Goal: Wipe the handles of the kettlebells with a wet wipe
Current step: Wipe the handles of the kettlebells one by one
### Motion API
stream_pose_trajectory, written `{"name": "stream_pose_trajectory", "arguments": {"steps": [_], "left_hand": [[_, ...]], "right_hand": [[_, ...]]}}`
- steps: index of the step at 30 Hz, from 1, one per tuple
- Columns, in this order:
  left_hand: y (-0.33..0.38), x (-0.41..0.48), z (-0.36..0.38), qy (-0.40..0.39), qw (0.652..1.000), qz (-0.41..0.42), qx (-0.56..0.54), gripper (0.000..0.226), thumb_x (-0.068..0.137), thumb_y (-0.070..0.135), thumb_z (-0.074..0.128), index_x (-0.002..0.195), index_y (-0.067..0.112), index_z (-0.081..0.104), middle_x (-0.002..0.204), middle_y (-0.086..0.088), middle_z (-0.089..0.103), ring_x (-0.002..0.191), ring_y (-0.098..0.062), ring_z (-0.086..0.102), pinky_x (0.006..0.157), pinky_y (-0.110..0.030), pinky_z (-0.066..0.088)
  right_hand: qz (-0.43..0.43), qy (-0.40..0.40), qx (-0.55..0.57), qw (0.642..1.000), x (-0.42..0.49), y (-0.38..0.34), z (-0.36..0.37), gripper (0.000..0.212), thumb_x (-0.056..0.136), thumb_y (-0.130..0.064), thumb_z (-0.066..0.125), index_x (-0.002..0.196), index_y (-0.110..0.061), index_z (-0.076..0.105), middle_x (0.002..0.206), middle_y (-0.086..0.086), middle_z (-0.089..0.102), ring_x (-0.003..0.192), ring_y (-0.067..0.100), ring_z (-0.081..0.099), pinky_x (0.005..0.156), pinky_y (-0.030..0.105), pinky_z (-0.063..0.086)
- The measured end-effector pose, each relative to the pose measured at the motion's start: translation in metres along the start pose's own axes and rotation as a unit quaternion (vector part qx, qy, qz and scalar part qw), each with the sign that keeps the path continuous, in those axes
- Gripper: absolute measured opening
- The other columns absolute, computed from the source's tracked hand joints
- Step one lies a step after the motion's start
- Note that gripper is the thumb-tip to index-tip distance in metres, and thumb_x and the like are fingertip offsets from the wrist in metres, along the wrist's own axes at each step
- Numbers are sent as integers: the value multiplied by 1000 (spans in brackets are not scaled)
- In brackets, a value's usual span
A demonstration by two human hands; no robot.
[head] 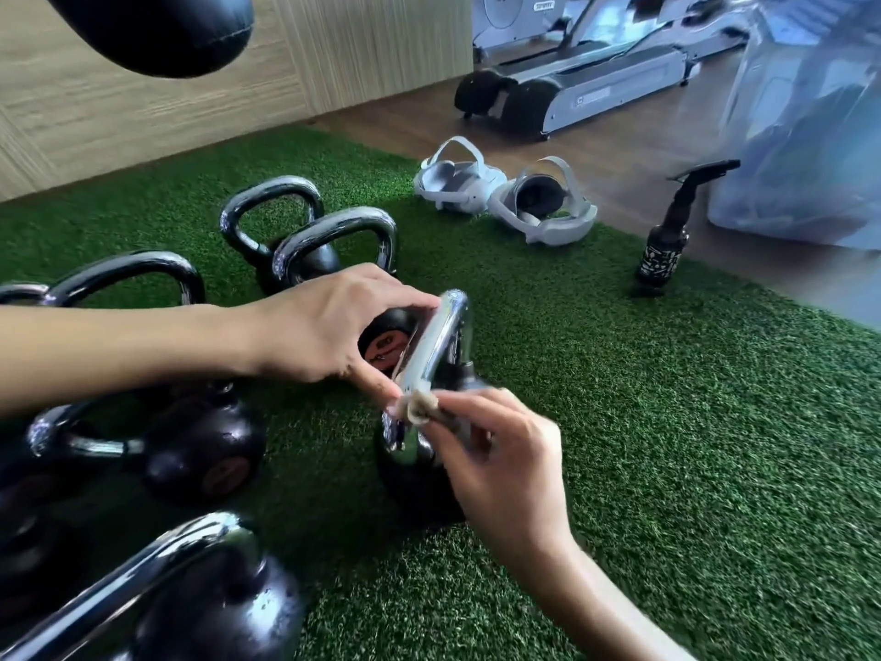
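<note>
Head view. Gripping the chrome handle (431,345) of the middle kettlebell (410,484) with the left hand (333,322): fingers curled over the top bar, thumb running down toward the near bend. Pinching a bunched wet wipe (418,406) in the right hand (505,465), fingers closed round it, pressing it onto the handle's near bend, right at the left thumb tip. Blurring at the right fingers, so not telling exact finger layout. Resting on green turf (667,446). Crowding the left side: rear kettlebells (312,267) behind the left hand, a tipped kettlebell (205,450) on its side under the left forearm, a near kettlebell (214,608) at the bottom edge. Lying at the turf's far edge: two white headsets (457,183) side by side, black spray bottle (662,245) standing just right of them. Showing a treadmill (596,83) beyond and a clear plastic bag (801,136) at far right.
</note>
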State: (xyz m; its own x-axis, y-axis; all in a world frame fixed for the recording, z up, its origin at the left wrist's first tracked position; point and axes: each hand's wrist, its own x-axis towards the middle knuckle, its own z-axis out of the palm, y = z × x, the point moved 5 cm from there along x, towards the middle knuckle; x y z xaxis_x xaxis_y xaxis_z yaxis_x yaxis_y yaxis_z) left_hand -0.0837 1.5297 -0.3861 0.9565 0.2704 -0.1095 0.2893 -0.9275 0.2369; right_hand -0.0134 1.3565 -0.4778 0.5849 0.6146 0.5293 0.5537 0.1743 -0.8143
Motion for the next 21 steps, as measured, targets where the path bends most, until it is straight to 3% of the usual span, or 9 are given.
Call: {"name": "stream_pose_trajectory", "arguments": {"steps": [3, 6, 7, 9, 11, 14, 18, 21], "left_hand": [[3, -1, -1, -19, 1000, -3, -4, 117, 48, 69, 87, 152, 37, 43, 145, 9, 51, 132, 1, 41, 114, -21, 31], [5, -1, -7, -44, 998, -32, -42, 107, 50, 62, 90, 146, 43, 48, 138, 26, 52, 110, 28, 46, 98, 2, 31], [5, 2, -8, -50, 994, -47, -80, 96, 54, 56, 92, 141, 43, 54, 133, 28, 58, 108, 27, 50, 96, 1, 37], [5, 10, -8, -15, 982, -88, -166, 75, 58, 48, 93, 127, 38, 67, 118, 20, 73, 107, 6, 66, 98, -19, 52], [4, 16, -6, 51, 976, -129, -171, 74, 52, 51, 95, 120, 35, 72, 106, 19, 76, 100, 3, 70, 99, -28, 54], [4, 19, 4, 92, 972, -154, -154, 75, 51, 47, 97, 120, 35, 71, 102, 20, 75, 93, 6, 69, 95, -26, 56], [-1, 17, 4, 99, 972, -154, -149, 70, 56, 43, 96, 121, 36, 70, 103, 20, 75, 88, 5, 69, 91, -25, 57], [-8, 17, 2, 94, 975, -144, -140, 70, 56, 44, 96, 121, 36, 70, 101, 20, 74, 86, 8, 68, 81, -13, 55]], "right_hand": [[19, -32, 19, 999, -28, 9, 5, 17, 80, -25, 83, 96, -30, 80, 91, -20, 74, 81, 5, 69, 69, 24, 54], [54, -45, 30, 997, -32, 19, 7, 15, 81, -25, 83, 95, -31, 80, 91, -21, 73, 82, 6, 68, 70, 26, 54], [55, -40, 36, 997, -28, 20, 6, 17, 81, -22, 83, 96, -30, 80, 91, -20, 74, 84, 7, 69, 72, 27, 55], [56, -33, 43, 997, -18, 18, 4, 23, 81, -16, 83, 99, -31, 80, 93, -19, 74, 87, 5, 70, 75, 26, 56], [65, -46, 39, 996, -14, 18, 5, 29, 81, -18, 83, 104, -36, 78, 95, -21, 73, 89, 3, 69, 76, 22, 55], [70, -81, -10, 994, -13, 28, 5, 27, 80, -26, 83, 103, -39, 77, 95, -24, 71, 88, -1, 64, 75, 15, 50], [91, -102, -58, 989, 2, 42, -3, 26, 81, -25, 83, 103, -39, 78, 81, -21, 70, 79, 0, 60, 66, 18, 47], [91, -155, -65, 982, 16, 41, 0, 23, 82, -27, 82, 104, -33, 79, 78, -20, 69, 72, -6, 59, 61, 10, 40]]}}
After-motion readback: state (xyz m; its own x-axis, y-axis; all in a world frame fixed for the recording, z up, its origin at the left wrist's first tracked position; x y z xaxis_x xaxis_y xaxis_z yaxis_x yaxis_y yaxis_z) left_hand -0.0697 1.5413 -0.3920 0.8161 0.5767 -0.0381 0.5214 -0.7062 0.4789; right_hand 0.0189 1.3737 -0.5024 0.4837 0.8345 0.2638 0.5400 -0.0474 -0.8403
